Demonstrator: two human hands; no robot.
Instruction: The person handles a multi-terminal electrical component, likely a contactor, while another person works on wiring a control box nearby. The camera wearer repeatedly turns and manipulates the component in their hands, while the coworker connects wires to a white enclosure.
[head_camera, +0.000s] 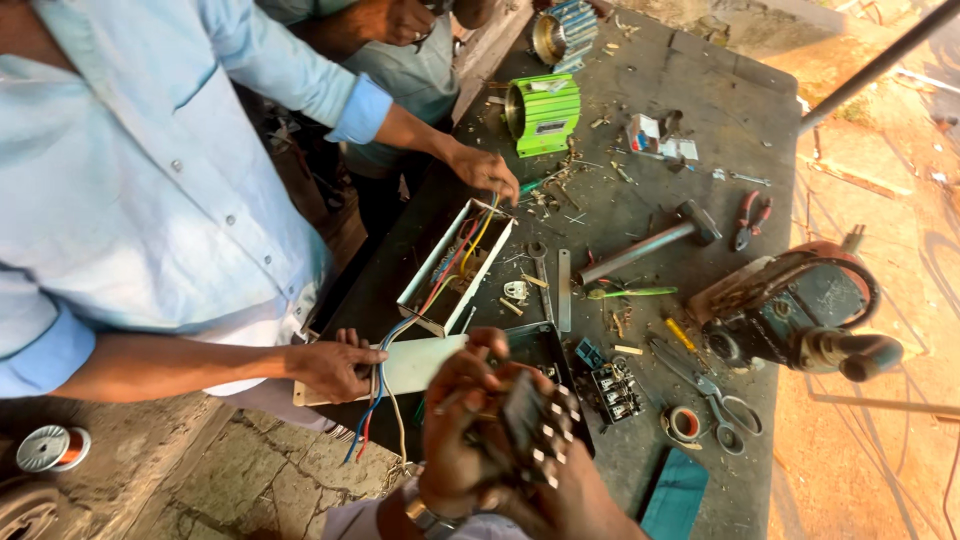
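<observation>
Item: black terminal block (535, 430), held over the workbench's (700, 90) near edge. Left hand (460, 430) pinches it; right hand (570, 495) cups beneath. Step: inspecting terminals. Next likely needs the screwdriver (632, 292).

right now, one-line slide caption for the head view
Both hands hold a black terminal block over a cluttered workbench, while a co-worker's hands steady a white box of coloured wires.

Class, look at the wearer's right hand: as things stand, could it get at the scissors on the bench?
Probably not right away: the right hand helps the left hand hold a black terminal block. The scissors lie uncovered nearby, so once freed, likely yes.
</observation>
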